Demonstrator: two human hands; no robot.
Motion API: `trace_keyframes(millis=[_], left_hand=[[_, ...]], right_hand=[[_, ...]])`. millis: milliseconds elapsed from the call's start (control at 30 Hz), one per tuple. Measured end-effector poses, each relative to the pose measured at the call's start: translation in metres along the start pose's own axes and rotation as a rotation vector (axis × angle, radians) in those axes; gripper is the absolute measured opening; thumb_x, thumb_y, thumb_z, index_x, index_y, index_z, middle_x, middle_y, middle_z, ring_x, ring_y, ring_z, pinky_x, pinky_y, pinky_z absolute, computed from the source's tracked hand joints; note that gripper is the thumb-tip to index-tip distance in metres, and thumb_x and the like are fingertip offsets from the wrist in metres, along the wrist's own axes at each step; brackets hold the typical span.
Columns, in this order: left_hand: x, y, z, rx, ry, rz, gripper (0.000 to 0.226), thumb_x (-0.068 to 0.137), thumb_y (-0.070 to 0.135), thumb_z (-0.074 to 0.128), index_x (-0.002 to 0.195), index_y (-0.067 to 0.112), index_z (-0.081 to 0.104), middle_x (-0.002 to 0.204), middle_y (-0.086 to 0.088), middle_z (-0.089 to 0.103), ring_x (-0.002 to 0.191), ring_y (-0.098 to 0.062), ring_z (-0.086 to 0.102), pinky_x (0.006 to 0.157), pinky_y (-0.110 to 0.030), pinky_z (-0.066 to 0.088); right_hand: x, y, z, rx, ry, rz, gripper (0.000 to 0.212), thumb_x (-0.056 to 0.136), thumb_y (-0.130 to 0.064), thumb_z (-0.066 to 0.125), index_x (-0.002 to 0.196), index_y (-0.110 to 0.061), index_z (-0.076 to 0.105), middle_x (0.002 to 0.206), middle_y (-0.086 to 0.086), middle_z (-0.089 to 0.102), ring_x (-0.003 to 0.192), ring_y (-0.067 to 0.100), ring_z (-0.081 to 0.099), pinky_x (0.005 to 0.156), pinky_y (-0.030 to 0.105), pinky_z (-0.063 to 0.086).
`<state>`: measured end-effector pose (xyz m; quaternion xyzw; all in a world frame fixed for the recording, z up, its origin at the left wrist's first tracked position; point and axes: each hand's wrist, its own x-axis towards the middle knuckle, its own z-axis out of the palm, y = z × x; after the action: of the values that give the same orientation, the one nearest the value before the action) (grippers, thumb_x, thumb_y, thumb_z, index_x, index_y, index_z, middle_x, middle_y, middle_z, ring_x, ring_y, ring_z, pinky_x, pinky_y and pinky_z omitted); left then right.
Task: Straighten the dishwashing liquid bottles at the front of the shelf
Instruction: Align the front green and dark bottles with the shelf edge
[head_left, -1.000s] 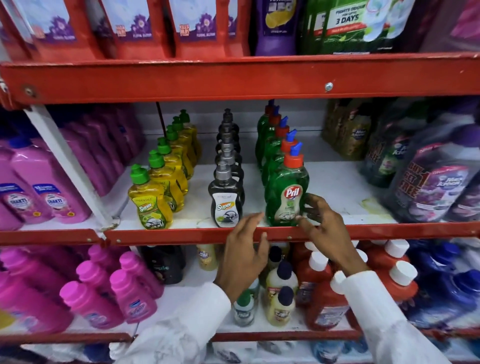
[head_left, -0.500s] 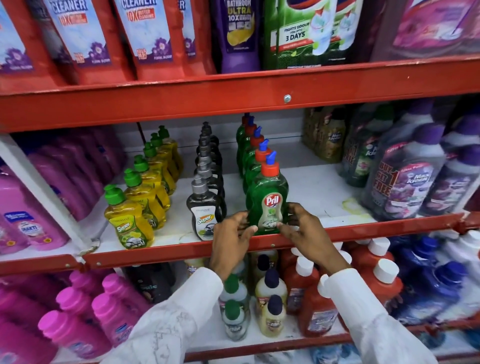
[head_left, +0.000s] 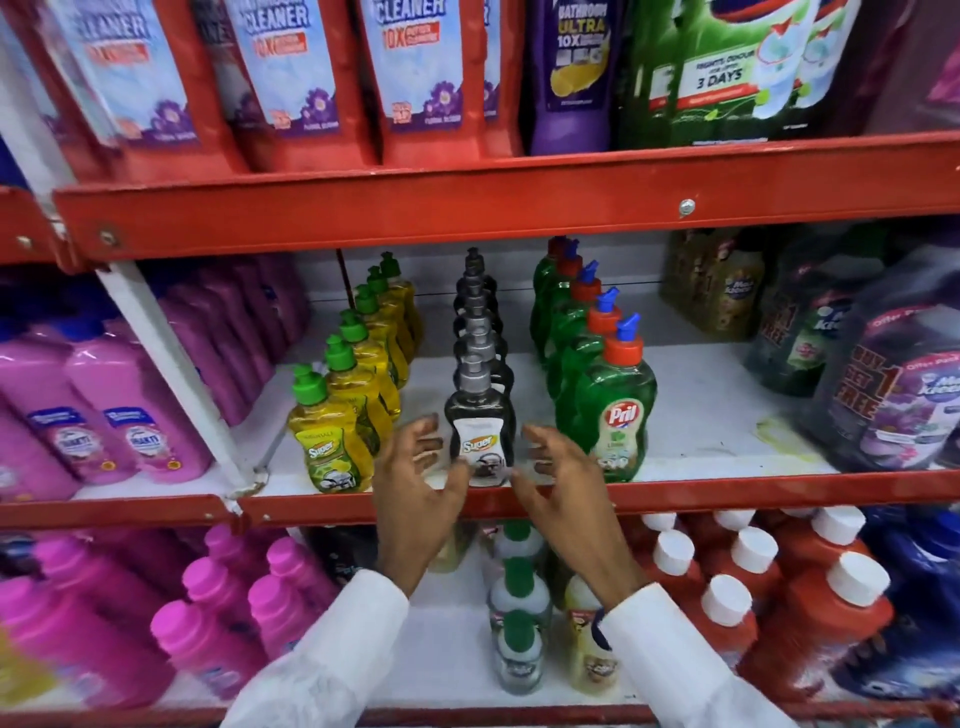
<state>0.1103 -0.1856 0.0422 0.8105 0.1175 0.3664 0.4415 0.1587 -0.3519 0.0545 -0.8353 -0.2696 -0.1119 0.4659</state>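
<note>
Head view. Both hands shifted leftward off the green Pril bottle (head_left: 618, 415), which half a second before sat between them; now bracketing the black Super bottle (head_left: 480, 441) at the shelf front.

Left hand (head_left: 415, 483): fingers (head_left: 426, 428) spread apart, curled toward the black bottle's left flank; thumb tip near the lower label, contact not resolvable through motion blur.

Right hand (head_left: 558, 483): fingers (head_left: 537, 441) likewise apart, just beside the bottle's right flank; touch not confirmed. Nothing clamped by either hand.

Black bottle stood upright between the two sets of fingers, label facing out, base at the red shelf lip (head_left: 727, 493). Behind it, away from the fingertips, the row of grey-capped black bottles (head_left: 478, 332) ran back in a line.

Green Pril bottle stood released just outside the right fingers, upright, label forward, near the lip, heading its row of orange-capped green bottles (head_left: 576, 312). Judged: green column front done.

Yellow Super bottle (head_left: 327, 441) stood just outside the left fingers, untouched, label forward, slightly apart from the yellow row (head_left: 374, 338) behind.

Judged: step in hand is squaring the middle column's front bottle; roughly a third through, yellow front bottle remaining. Next move likely needs a light two-sided pinch and a small twist or pull to the lip; risk of nudging the neighbouring bottles, since they stand close.
</note>
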Motion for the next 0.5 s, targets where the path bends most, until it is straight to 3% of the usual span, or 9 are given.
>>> trace_keyframes(millis=[100, 200, 267, 367, 500], left_hand=[[0.012, -0.009, -0.001, 0.09, -0.235, 0.028, 0.045, 0.079, 0.026, 0.075, 0.121, 0.015, 0.065, 0.112, -0.002, 0.077, 0.09, -0.006, 0.072, 0.087, -0.027, 0.06], [0.015, -0.015, -0.002, 0.068, -0.261, 0.046, 0.041, 0.08, 0.018, 0.08, 0.118, 0.014, 0.069, 0.11, -0.002, 0.079, 0.09, -0.004, 0.073, 0.089, -0.03, 0.06], [0.015, -0.017, -0.001, 0.029, -0.277, 0.039, 0.041, 0.08, 0.015, 0.082, 0.119, 0.015, 0.07, 0.112, -0.001, 0.079, 0.092, -0.002, 0.073, 0.09, -0.027, 0.06], [0.016, -0.021, 0.0, -0.018, -0.309, 0.033, 0.041, 0.08, 0.02, 0.081, 0.12, 0.017, 0.069, 0.113, 0.002, 0.078, 0.096, -0.003, 0.073, 0.092, -0.036, 0.061], [0.016, -0.021, -0.002, -0.041, -0.323, 0.028, 0.045, 0.08, 0.022, 0.08, 0.124, 0.021, 0.067, 0.117, 0.003, 0.077, 0.1, -0.004, 0.072, 0.095, -0.039, 0.06]], right_hand=[[0.014, 0.003, 0.011, -0.041, -0.123, 0.014, 0.045, 0.091, -0.019, 0.067, 0.134, -0.016, 0.055, 0.13, 0.0, 0.066, 0.116, 0.01, 0.062, 0.103, 0.018, 0.043], [0.016, 0.005, 0.013, -0.071, -0.13, 0.052, 0.041, 0.093, -0.02, 0.064, 0.133, -0.015, 0.056, 0.128, 0.003, 0.068, 0.115, 0.014, 0.064, 0.096, 0.014, 0.041], [0.015, 0.007, 0.013, -0.068, -0.12, 0.084, 0.04, 0.094, -0.022, 0.063, 0.133, -0.016, 0.055, 0.129, 0.003, 0.067, 0.116, 0.015, 0.064, 0.098, 0.019, 0.044], [0.014, 0.008, 0.014, -0.074, -0.102, 0.103, 0.041, 0.094, -0.022, 0.063, 0.133, -0.014, 0.055, 0.13, 0.003, 0.067, 0.116, 0.016, 0.064, 0.102, 0.029, 0.049], [0.01, 0.001, 0.016, -0.047, -0.04, 0.133, 0.041, 0.09, -0.02, 0.067, 0.13, -0.016, 0.058, 0.124, 0.001, 0.07, 0.112, 0.014, 0.066, 0.102, 0.03, 0.051]])
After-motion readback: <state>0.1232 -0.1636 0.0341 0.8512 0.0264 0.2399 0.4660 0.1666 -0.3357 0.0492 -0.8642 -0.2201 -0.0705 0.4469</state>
